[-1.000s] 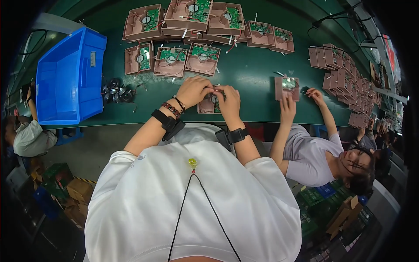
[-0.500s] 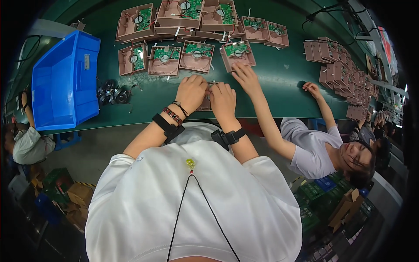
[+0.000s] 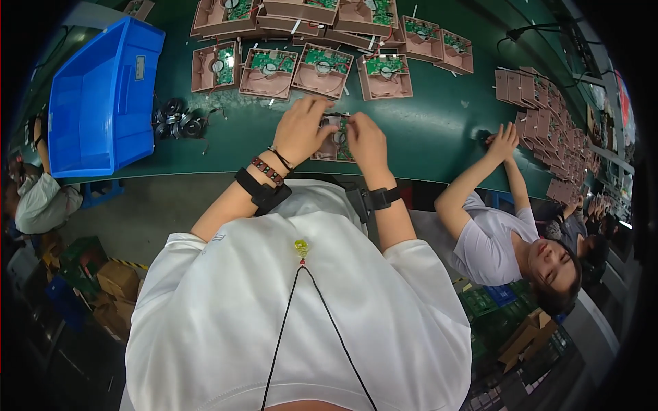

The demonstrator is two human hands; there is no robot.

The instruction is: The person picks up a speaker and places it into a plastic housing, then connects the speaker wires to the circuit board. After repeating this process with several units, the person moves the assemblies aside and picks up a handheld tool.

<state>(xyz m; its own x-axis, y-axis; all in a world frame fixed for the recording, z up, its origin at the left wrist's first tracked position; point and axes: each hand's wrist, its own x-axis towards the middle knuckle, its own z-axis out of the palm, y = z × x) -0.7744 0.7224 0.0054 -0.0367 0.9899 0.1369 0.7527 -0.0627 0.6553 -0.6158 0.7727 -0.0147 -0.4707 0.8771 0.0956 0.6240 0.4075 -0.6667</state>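
A small pink open case point(image 3: 326, 152) with a green circuit board inside lies on the bench close to my body. My left hand point(image 3: 299, 131) is bent over its left side, with the thumb over the inside and the fingers at the far edge. At the far right corner, the fingertips of my right hand point(image 3: 369, 142) are pressed together. Whatever they pinch is too small to make out. A thin dark strip shows between the two hands along the far edge. Both hands cover part of the case.
Beyond my hands stand several similar pink cases point(image 3: 267, 83), some stacked. To the left are a blue bin point(image 3: 130, 103) and a pile of black round parts with wires point(image 3: 178, 122). On the right a co-worker's hands point(image 3: 504, 140) are by many stacked cases point(image 3: 538, 130).
My hands have moved apart, uncovering more of the case. The co-worker's arm has drawn back to the right from a pink case in the near row, which now stands alone. The view has shifted slightly.
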